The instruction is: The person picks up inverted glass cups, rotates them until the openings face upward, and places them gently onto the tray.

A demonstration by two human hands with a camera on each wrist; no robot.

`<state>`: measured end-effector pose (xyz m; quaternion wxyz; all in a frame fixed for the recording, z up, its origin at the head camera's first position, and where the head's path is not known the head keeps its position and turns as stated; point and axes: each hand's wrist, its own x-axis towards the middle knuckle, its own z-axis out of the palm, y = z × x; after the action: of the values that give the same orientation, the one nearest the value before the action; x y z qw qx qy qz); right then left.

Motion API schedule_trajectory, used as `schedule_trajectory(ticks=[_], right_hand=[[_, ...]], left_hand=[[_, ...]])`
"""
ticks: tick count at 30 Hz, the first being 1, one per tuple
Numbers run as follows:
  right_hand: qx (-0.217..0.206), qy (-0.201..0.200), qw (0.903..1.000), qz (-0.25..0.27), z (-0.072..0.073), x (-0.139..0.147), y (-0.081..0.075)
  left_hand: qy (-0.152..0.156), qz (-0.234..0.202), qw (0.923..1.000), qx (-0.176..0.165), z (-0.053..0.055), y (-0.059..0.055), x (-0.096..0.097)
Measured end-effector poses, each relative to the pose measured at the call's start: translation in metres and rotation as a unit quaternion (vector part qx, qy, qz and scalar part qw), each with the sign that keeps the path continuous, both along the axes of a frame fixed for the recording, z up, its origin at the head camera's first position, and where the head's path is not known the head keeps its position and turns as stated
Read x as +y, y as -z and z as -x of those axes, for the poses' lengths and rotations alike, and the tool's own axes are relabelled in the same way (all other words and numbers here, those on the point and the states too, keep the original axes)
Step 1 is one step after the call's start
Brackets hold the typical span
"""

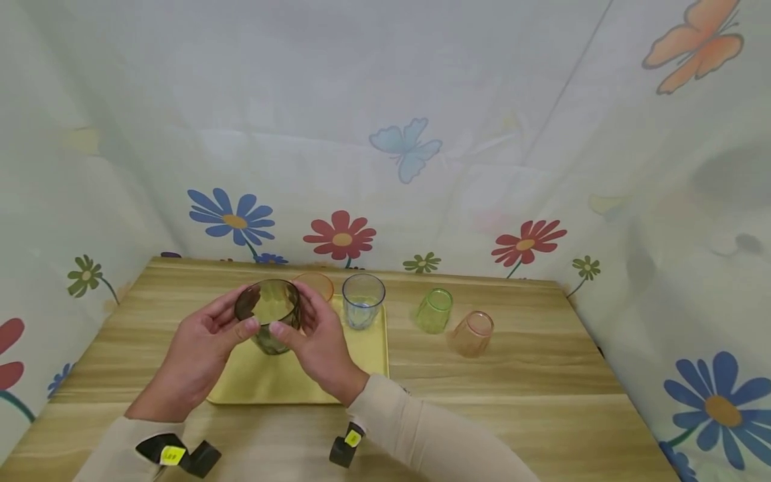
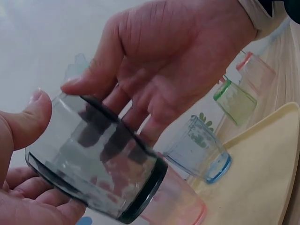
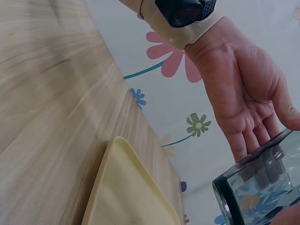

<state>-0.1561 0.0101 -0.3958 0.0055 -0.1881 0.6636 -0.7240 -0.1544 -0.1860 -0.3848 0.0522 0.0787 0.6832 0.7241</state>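
A dark grey see-through glass (image 1: pixel 272 340) is held upright over the yellow tray (image 1: pixel 355 385) by both hands. My left hand (image 1: pixel 195 355) grips its left side, thumb at the near rim and fingers round the far side. The right side is gripped likewise by my right hand (image 1: pixel 325 351). In the left wrist view the fingers show through the grey wall of the glass (image 2: pixel 103 159). Behind it on the tray stand an orange-pink glass (image 1: pixel 322 284), partly hidden by my right hand, and a clear blue-rimmed glass (image 1: pixel 363 301).
To the right of the tray, a green glass (image 1: pixel 434 311) and an orange glass (image 1: pixel 472 335) stand upside down on the wooden table (image 1: pixel 512 381). A white curtain (image 1: pixel 470 201) printed with flowers and butterflies hangs behind the table and at both sides.
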Motion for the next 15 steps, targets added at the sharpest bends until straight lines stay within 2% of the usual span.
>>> schedule_trajectory(ticks=[8,12,15], right_hand=[[0.005,-0.005,0.9999,0.010,0.011,-0.010,-0.007],[-0.002,-0.007,0.9999,0.008,0.016,-0.013,-0.010],[-0.028,-0.002,0.9996,0.010,0.021,-0.016,-0.013]], left_hand=[[-0.033,-0.017,0.9991,0.022,0.007,-0.003,-0.001],[-0.041,0.015,0.9990,0.009,0.012,-0.007,-0.003],[-0.047,0.035,0.9983,0.006,0.016,-0.008,-0.004]])
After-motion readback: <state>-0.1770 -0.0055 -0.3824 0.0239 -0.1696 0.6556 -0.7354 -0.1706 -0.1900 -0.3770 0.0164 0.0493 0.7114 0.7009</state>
